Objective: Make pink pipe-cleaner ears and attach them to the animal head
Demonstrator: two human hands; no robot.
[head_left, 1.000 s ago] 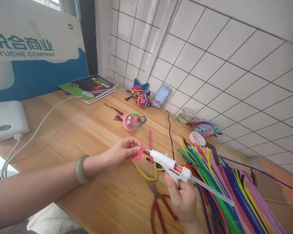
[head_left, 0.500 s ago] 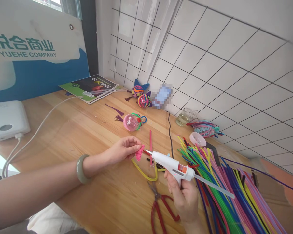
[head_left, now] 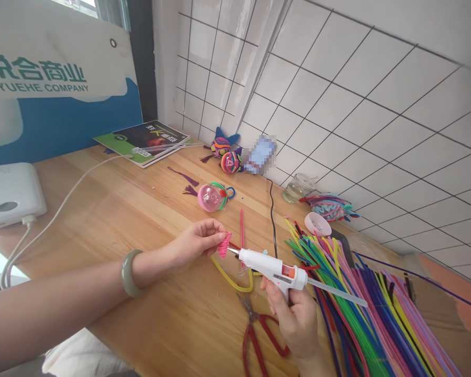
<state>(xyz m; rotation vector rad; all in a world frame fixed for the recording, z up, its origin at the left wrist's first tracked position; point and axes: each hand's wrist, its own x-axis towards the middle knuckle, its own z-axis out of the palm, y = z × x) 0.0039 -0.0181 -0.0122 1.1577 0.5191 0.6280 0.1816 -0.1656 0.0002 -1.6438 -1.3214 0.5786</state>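
Observation:
My left hand [head_left: 196, 241] pinches a small pink pipe-cleaner piece [head_left: 223, 245] just above the wooden table [head_left: 141, 220]. My right hand [head_left: 294, 319] grips a white hot glue gun [head_left: 275, 267] with a clear glue stick out the back. The gun's nozzle touches the lower edge of the pink piece. A bent yellow pipe cleaner [head_left: 235, 280] lies on the table under the two hands. A green bangle [head_left: 129, 272] sits on my left wrist.
Red-handled scissors [head_left: 259, 330] lie near my right hand. A heap of coloured pipe cleaners [head_left: 361, 309] fills the right side. A pink ball ornament [head_left: 211, 197], small woven figures [head_left: 225, 154], a glass jar [head_left: 296, 188], a booklet [head_left: 145, 141] and a white box [head_left: 10, 193] stand further back.
The glue gun has moved left and slightly down, bringing its nozzle against the pink piece. My left hand has stayed almost in place.

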